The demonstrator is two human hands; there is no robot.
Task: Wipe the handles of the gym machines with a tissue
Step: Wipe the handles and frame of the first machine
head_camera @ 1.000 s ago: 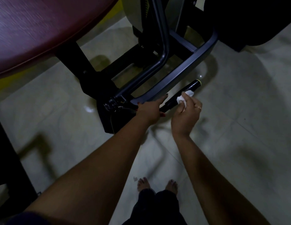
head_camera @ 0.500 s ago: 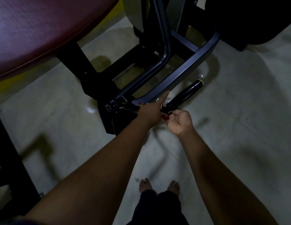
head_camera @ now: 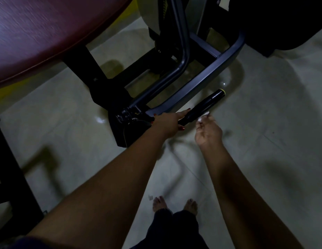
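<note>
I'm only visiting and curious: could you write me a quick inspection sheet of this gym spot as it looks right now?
Surface: pale glossy floor tiles, reflecting light.
Job's things: black handle with a yellow end cap, sticking out from the grey machine frame; white tissue close beside it, too blurred to tell if it touches.
Clutter: small white scrap on the floor by the bare feet.
Grippers: left hand holds the handle's base; right hand, blurred, pinches the tissue.
Cables: a thin wire seems to hang by the pivot.
Surroundings: maroon padded seat upper left; dark pad upper right.
</note>
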